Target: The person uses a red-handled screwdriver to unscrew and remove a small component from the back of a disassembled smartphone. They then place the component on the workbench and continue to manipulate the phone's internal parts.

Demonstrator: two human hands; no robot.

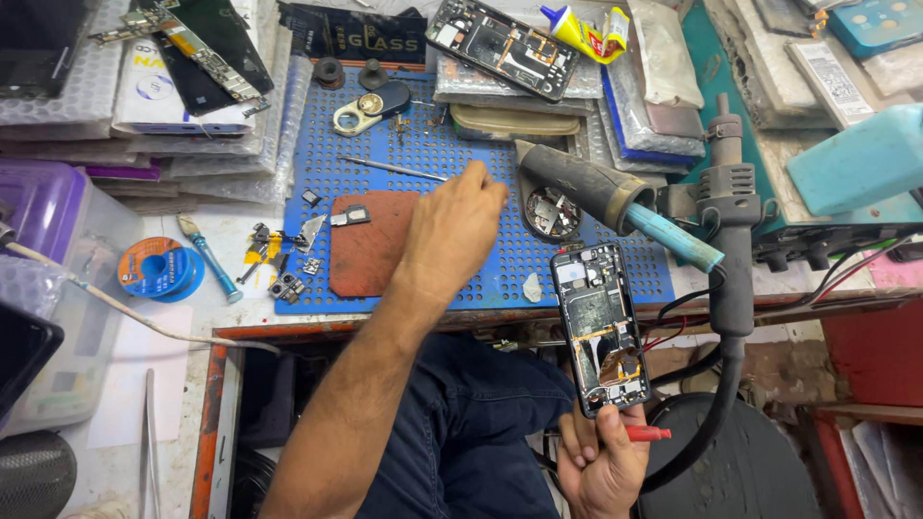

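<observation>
Phone (601, 327) with its back off stands upright in our right hand (601, 461), fingers closed round its near end; our left hand (452, 226) reaches far over the blue mat (481, 154), grip hidden, we cannot tell.

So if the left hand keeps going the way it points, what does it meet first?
Probably the thin metal tool lying on the blue perforated mat, just beyond the left hand; height above it is unclear.

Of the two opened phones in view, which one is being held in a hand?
The opened phone at lower right, upright in the right hand. The other phone lies on the packets at the top, untouched.
</observation>
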